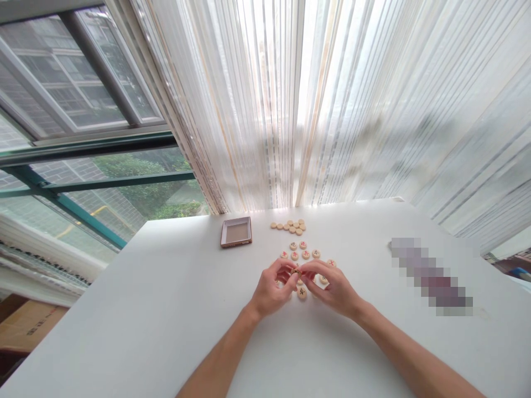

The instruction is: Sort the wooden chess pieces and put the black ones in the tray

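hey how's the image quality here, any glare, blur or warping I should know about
Head view: strong backlight through the sheer curtain washes out its centre; window frame and curtain lines bow from wide-angle distortion; a pixelated patch hides something on the white table; the marks on the wooden chess pieces are too small to read.

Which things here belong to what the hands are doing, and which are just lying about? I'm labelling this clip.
In use:
- left hand and right hand, fingers pinching one wooden disc together
- marked discs spread beyond the hands
- disc below the hands

Lying about:
- small cluster of plain-side discs
- square box
- white table
- striped curtain
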